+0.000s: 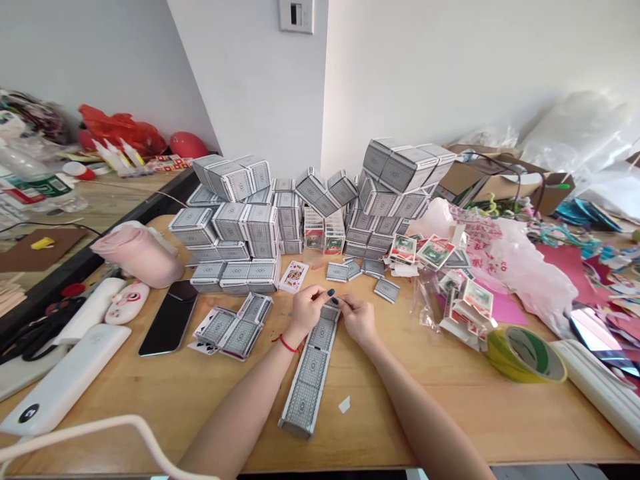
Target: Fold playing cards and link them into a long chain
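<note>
A long, narrow box made of playing cards [311,370], with grey patterned backs outward, lies lengthwise on the table between my forearms. My left hand [309,309], with a red string at its wrist, is closed in a pinch at the box's far end. From the other side, my right hand [360,320] pinches the same end, and the fingertips of both hands almost meet there. Fingers partly cover the card edge they grip. Several loose folded cards [337,271] lie just beyond my hands, beside a face-up king card [293,276].
Stacked card blocks [249,230] rise at the back left, with another tall stack [400,170] at the back right. A phone [169,318] and folded card pieces [241,327] lie left. Opened card boxes [473,307] and a yellow tape roll [525,355] sit right. A white cable crosses the front left.
</note>
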`<control>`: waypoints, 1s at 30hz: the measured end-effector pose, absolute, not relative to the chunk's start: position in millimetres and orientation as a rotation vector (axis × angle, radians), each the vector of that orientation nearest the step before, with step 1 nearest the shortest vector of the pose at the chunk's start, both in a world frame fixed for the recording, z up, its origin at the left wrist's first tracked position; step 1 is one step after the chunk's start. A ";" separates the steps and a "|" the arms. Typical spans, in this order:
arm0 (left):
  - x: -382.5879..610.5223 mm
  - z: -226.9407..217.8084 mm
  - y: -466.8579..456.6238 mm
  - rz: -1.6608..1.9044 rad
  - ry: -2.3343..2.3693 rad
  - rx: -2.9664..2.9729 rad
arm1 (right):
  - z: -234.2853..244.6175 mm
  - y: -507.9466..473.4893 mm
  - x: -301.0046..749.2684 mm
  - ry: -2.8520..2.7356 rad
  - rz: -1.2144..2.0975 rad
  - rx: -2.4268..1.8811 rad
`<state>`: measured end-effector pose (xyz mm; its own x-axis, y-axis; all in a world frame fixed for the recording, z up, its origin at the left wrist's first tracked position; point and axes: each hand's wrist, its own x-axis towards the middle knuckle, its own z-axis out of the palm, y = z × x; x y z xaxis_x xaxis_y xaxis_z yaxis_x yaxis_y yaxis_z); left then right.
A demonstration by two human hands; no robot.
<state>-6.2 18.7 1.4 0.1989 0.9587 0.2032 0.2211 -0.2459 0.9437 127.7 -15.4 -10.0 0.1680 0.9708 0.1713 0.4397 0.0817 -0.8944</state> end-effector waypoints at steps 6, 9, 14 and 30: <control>-12.9 10.2 23.9 0.988 0.793 1.318 | -5.6 -11.2 136.1 -1.171 1.012 -1.281; -11.9 13.9 23.4 0.908 0.685 1.206 | -6.6 -8.4 138.2 -1.056 1.170 -1.142; -12.8 16.7 22.6 0.756 0.639 1.076 | -10.1 -5.2 144.7 -1.162 0.996 -1.263; -21.5 0.6 38.7 1.002 0.804 1.106 | -16.4 -5.8 214.2 -1.440 0.028 -2.078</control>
